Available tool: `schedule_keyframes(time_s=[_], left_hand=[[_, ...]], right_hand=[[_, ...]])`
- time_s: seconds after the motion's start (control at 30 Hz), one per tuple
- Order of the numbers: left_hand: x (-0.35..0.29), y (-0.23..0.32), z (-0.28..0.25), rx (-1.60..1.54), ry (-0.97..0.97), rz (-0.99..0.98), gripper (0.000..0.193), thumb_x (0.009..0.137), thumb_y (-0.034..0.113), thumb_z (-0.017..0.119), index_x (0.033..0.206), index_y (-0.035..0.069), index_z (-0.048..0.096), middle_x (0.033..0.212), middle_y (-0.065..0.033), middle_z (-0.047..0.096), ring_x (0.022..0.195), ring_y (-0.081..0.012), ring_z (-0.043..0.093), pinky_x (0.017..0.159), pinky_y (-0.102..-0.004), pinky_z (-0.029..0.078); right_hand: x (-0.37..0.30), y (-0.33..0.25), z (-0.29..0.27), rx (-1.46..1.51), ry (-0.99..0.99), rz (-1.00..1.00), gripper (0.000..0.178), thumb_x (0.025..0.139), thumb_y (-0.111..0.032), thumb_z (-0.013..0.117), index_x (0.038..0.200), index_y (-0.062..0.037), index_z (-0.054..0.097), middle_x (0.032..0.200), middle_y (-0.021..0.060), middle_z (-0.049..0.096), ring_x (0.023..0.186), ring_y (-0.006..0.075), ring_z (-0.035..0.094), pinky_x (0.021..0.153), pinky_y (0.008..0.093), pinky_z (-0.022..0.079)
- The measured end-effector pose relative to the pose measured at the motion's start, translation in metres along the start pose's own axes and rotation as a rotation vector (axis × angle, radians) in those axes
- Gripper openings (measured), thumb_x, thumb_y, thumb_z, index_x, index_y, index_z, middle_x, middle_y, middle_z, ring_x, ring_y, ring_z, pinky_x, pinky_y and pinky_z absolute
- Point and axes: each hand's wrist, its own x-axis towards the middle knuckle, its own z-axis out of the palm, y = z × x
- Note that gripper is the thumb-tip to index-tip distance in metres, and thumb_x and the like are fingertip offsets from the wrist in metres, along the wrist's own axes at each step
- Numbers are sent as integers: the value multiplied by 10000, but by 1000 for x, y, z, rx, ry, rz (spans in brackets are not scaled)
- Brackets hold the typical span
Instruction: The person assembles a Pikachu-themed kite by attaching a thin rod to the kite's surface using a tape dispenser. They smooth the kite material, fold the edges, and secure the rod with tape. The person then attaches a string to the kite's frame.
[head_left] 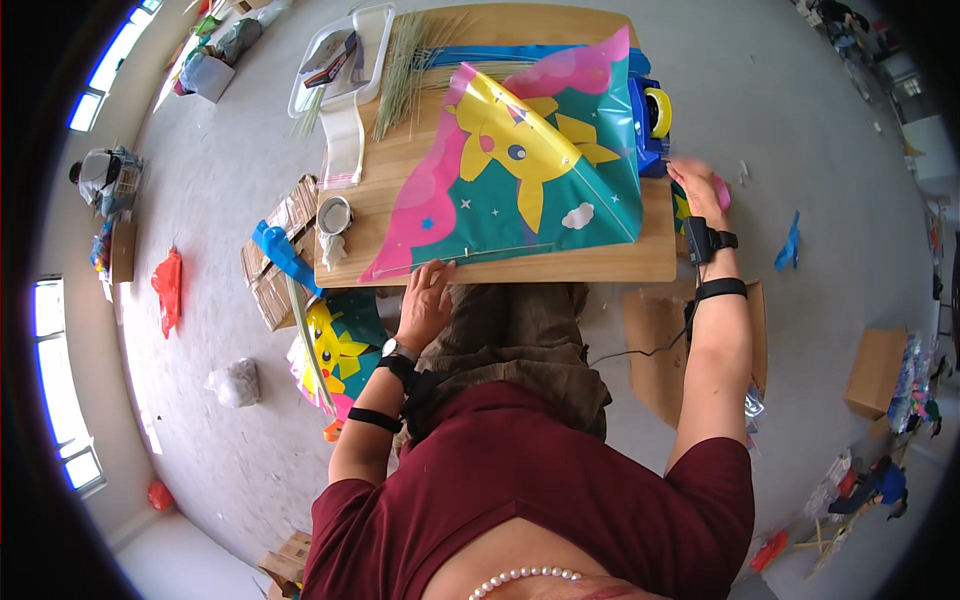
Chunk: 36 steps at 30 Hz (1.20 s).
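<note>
A kite sheet [590, 215] printed in teal, pink and yellow with a cartoon figure lies on the wooden table, partly folded over. A thin pale stick [500, 252] runs along its near edge. My left hand [426, 302] rests at that edge and the table's front, fingers stretched out over the sheet. At the table's right side stands a blue tape dispenser [650, 135] with a yellow roll. My right hand [698, 188] is beside the dispenser's near end, thumb and fingers brought together; whatever they pinch is too small to make out.
Thin sticks [405, 75] lie at the table's back beside a white plastic tray [375, 60]. A tape roll [334, 215] sits at the front left. Another printed sheet [340, 345] hangs below the table's left. An open cardboard box [650, 350] stands under its right side.
</note>
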Motion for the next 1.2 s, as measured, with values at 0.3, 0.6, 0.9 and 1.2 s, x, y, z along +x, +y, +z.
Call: schedule_keyframes(time_s=[0.3, 0.6, 0.9, 1.2], left_hand=[[0, 0, -2, -7, -4, 6, 604, 793, 14, 638, 1390, 59, 559, 1307, -170, 529, 1236, -385, 501, 1071, -460, 431], [-4, 3, -5, 23, -10, -6, 607, 795, 10, 629, 1395, 60, 553, 1321, -174, 522, 1247, -388, 495, 1077, -457, 428], [-3, 2, -3, 13, 20, 11, 592, 791, 7, 624, 1377, 52, 556, 1285, -159, 527, 1214, -377, 509, 1052, -462, 437], [0, -4, 1, -43, 83, 4, 531, 814, 2, 629, 1340, 51, 582, 1281, -164, 541, 1213, -383, 507, 1056, -468, 429]], right_hand=[[-4, 31, 14, -32, 157, -141, 169, 967, -146, 697, 1016, 15, 692, 903, 15, 696, 841, 92, 637, 816, 240, 508], [-13, 78, 47, -463, 352, -186, 206, 991, -170, 677, 1058, 25, 671, 976, 39, 700, 879, 141, 676, 821, 279, 544], [-46, 48, 38, 391, 139, 68, 254, 1039, -259, 590, 1064, -15, 657, 1067, 103, 695, 1061, 223, 681, 942, 337, 545], [-155, 8, 229, 318, -301, 290, 465, 1046, -499, 523, 1140, -76, 693, 1036, 16, 666, 881, 95, 606, 765, 256, 496]])
